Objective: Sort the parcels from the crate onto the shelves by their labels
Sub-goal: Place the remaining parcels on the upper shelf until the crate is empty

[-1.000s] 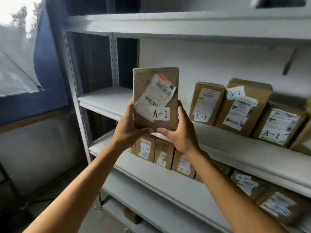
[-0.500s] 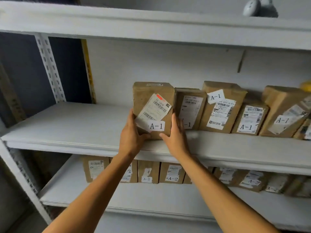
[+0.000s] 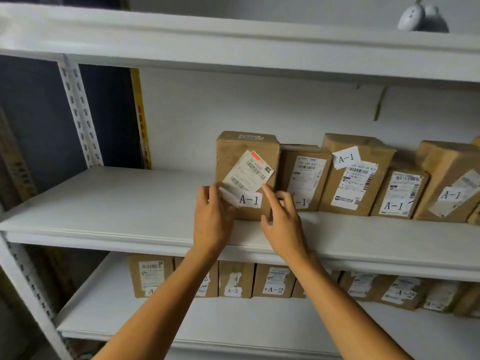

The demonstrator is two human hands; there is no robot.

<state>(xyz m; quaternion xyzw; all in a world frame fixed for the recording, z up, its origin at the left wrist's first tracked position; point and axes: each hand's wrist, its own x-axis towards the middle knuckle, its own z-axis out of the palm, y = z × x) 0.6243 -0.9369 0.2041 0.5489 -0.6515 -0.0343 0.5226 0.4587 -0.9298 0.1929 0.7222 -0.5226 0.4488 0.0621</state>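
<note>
Loosening off the parcel, both hands have let go — the left hand [image 3: 211, 219] and right hand [image 3: 281, 224] hover with fingers spread wide, just brushing its front. The brown cardboard parcel labelled A-1 [image 3: 246, 175], carried a second ago, now stands upright on the white metal middle shelf [image 3: 117, 203], leftmost against the row of A-1 boxes [image 3: 355, 175] — placement looks done.

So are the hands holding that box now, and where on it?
Not gripping, it seems. The A-1 parcel stands on the shelf. The left hand touches its lower left front; the right hand, fingers straight, is at its lower right edge.
</note>
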